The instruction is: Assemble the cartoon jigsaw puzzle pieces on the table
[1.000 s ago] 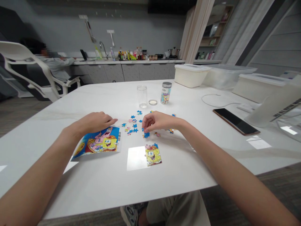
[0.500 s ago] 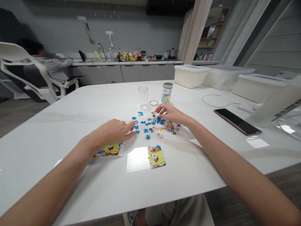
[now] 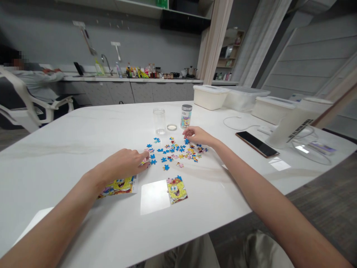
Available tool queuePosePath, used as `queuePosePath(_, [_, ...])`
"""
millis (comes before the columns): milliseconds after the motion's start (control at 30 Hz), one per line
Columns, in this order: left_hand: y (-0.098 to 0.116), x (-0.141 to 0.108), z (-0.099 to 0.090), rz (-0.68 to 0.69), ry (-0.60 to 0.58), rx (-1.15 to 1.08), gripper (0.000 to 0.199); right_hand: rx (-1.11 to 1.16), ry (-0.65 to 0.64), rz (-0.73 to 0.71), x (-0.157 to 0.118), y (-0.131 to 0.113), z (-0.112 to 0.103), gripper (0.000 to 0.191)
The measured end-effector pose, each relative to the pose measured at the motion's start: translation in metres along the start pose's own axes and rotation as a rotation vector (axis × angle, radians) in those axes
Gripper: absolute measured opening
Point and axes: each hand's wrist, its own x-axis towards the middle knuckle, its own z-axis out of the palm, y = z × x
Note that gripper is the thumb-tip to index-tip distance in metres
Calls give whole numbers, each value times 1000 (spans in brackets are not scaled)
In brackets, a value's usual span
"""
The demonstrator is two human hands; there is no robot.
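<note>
Loose jigsaw puzzle pieces point(image 3: 181, 149), many of them blue, lie scattered on the white table. My left hand point(image 3: 125, 162) rests at their left edge, thumb and forefinger apart beside several pieces. At the far side of the pile my right hand point(image 3: 196, 135) has its fingers bent together, with a blue puzzle piece point(image 3: 186, 142) at the fingertips. A joined section of puzzle point(image 3: 177, 190) with a yellow cartoon face lies nearest me. Under my left wrist is a printed picture sheet point(image 3: 119, 185), partly covered by my arm.
Behind the pieces stand a clear jar point(image 3: 159, 121), a round lid point(image 3: 171, 127) and a printed canister point(image 3: 186, 116). To the right are a phone point(image 3: 256, 144), a white cylinder point(image 3: 298, 121), a cable and storage boxes point(image 3: 210, 97). A person sits in a chair point(image 3: 16, 96) far left.
My view has turned to the right, so the table things sit further left. My right hand has shifted slightly away from the main pile, the blue piece at its fingertips. The left stays beside the pieces.
</note>
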Motion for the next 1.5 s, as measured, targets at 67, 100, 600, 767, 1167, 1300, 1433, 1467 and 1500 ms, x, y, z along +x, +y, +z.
queuePosePath(67, [0,0,1,5,11,1,46,-5,29,18,0,1,-2,24])
queuePosePath(100, [-1,0,1,9,23,-2,46,-16,42,30,0,1,-4,24])
queuePosePath(600, [-10,3,16,41,102,-3,49,11,110,171,3,13,-18,26])
queuePosePath(767, [-10,3,18,56,133,-15,47,-11,124,129,4,12,-22,17])
queuePosePath(1167, [-7,1,17,61,156,-72,43,-478,-6,85,-2,2,-26,17])
queuePosePath(1300, [-4,1,17,57,156,-66,42,-589,-162,29,-5,-4,-29,17])
queuePosePath(1433, [-1,1,17,60,152,-61,40,-594,-279,24,-7,-9,-26,16])
queuePosePath(1467, [0,1,17,61,155,-62,40,-589,-283,25,-7,-10,-25,15])
queuePosePath(1500, [0,1,17,62,157,-62,40,-585,-277,22,-6,-10,-24,14])
